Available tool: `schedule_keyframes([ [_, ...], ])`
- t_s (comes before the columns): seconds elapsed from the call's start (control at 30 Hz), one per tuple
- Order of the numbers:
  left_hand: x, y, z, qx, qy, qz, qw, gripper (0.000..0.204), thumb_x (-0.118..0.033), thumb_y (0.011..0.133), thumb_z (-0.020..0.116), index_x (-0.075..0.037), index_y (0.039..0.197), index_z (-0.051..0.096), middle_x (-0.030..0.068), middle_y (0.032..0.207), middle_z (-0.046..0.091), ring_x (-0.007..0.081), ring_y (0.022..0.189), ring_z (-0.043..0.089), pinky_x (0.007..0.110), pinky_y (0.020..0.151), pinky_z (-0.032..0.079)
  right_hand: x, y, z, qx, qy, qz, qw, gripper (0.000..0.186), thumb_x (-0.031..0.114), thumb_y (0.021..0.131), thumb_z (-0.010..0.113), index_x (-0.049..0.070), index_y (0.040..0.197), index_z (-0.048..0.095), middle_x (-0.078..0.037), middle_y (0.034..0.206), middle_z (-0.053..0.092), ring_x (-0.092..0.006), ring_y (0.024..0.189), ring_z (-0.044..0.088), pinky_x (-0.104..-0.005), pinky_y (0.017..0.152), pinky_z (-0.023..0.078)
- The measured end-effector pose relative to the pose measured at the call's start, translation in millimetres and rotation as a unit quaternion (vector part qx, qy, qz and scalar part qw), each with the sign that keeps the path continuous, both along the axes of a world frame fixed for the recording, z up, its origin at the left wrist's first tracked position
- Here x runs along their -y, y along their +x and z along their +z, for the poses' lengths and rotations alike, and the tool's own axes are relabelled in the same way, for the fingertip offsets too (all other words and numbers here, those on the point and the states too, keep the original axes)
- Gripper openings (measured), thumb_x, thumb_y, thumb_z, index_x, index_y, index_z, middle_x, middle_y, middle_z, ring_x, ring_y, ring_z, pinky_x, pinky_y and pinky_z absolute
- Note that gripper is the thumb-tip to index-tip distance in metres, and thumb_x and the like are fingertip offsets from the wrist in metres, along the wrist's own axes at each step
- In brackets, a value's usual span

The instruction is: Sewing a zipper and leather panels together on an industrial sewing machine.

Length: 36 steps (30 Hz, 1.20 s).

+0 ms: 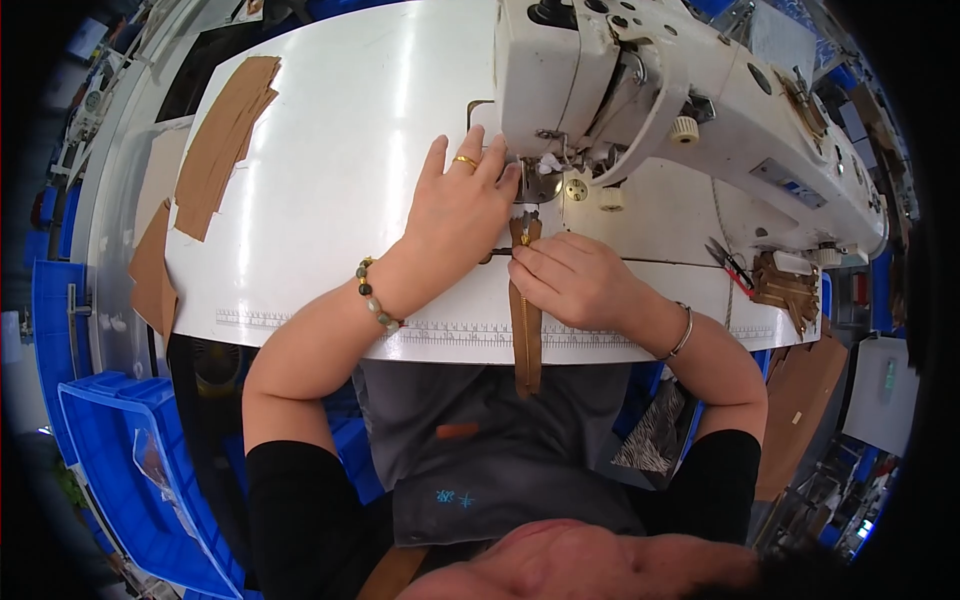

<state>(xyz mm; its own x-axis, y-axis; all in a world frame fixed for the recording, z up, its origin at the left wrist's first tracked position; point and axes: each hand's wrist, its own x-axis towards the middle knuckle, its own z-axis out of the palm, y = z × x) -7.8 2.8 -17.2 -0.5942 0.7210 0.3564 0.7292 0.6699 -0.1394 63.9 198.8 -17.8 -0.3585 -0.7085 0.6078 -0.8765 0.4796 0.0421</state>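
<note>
right hand (585,282) pinches brown zipper (526,340); left hand (456,208) beside sewing machine (735,135)

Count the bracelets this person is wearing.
2: a beaded bracelet just behind the left hand, and a thin metal bangle on the forearm behind the right hand, which holds the brown zipper strip.

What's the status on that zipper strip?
Right hand pinching brown zipper strip. Left hand open beside sewing machine. Scissors off right, clear of strip.
</note>
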Motion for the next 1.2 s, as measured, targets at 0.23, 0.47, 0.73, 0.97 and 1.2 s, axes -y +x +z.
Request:
schedule_keyframes([
  [0.23, 1, -8, -2, 0.034, 0.013, 0.009, 0.999, 0.040, -0.015, 0.093, 0.060, -0.007, 0.132, 0.068, 0.0136, 0.142, 0.060, 0.0339, 0.135, 0.056, 0.057, 0.112, 0.042, -4, 6, 1, 0.019, 0.041, -0.015, 0.999, 0.025, 0.008, 0.077, 0.072, -0.002, 0.100, 0.070, -0.013, 0.101, 0.072, -0.0225, 0.090, 0.071, -0.0325, 0.073, 0.059],
  [0.47, -5, -6, -1, -0.033, -0.110, 0.008, 0.993, 0.044, -0.018, 0.094, 0.060, -0.005, 0.136, 0.066, 0.0153, 0.143, 0.061, 0.0362, 0.135, 0.055, 0.059, 0.111, 0.042, 0, 3, -1, -0.014, 0.013, -0.011, 1.000, 0.021, 0.007, 0.075, 0.070, -0.001, 0.094, 0.066, -0.008, 0.090, 0.067, -0.0175, 0.077, 0.065, -0.0287, 0.066, 0.053],
  [0.73, -17, -9, 4, -0.109, -0.157, 0.034, 0.981, 0.040, -0.021, 0.092, 0.064, -0.005, 0.128, 0.071, 0.0182, 0.139, 0.063, 0.0387, 0.131, 0.055, 0.059, 0.106, 0.044, -3, 6, 0, 0.023, 0.052, -0.018, 0.998, 0.025, 0.008, 0.078, 0.072, 0.000, 0.102, 0.070, -0.011, 0.101, 0.072, -0.0217, 0.089, 0.071, -0.0317, 0.072, 0.058],
  [0.97, -16, -39, 0, 0.000, -0.130, 0.057, 0.990, 0.032, -0.018, 0.093, 0.063, -0.011, 0.123, 0.072, 0.0123, 0.139, 0.064, 0.0329, 0.133, 0.056, 0.053, 0.103, 0.048, -4, 5, -2, 0.033, 0.039, -0.002, 0.999, 0.027, 0.007, 0.077, 0.072, -0.001, 0.103, 0.069, -0.013, 0.104, 0.072, -0.0243, 0.089, 0.071, -0.0338, 0.074, 0.059],
  [1.2, 99, -77, 7, 0.003, 0.001, 0.230, 0.973, 0.033, -0.022, 0.096, 0.065, -0.007, 0.125, 0.071, 0.0080, 0.131, 0.071, 0.0269, 0.119, 0.067, 0.043, 0.095, 0.056, -1, 1, -2, 0.032, 0.000, 0.000, 0.999, 0.024, 0.007, 0.075, 0.073, -0.001, 0.097, 0.067, -0.011, 0.102, 0.068, -0.0226, 0.086, 0.068, -0.0328, 0.071, 0.058],
])
